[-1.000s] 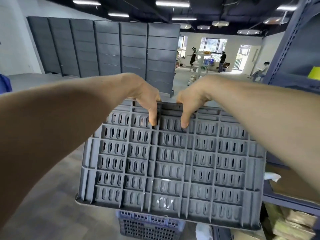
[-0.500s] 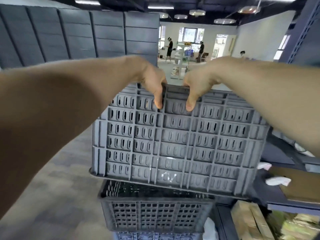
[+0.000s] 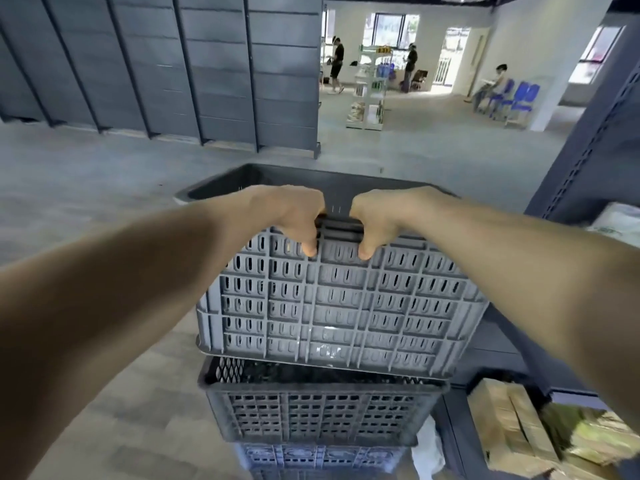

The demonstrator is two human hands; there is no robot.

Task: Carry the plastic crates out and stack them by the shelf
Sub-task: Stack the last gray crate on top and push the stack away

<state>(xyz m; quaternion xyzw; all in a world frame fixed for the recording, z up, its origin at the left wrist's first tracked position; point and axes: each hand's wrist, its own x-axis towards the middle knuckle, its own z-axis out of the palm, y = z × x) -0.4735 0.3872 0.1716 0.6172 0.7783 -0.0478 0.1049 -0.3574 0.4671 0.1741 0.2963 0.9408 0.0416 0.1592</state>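
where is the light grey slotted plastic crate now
Head view, centre: the light grey slotted plastic crate, gripped by the left hand and right hand, is directly over the dark grey mesh plastic crate, left of the grey metal shelf.

Single head-worn view (wide-angle), forward and down, close over the gray crate [image 3: 332, 306].

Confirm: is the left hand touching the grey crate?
Touching. The head view shows the left hand curled over the near rim of the grey crate, with its thumb pressed against the slotted outer wall.
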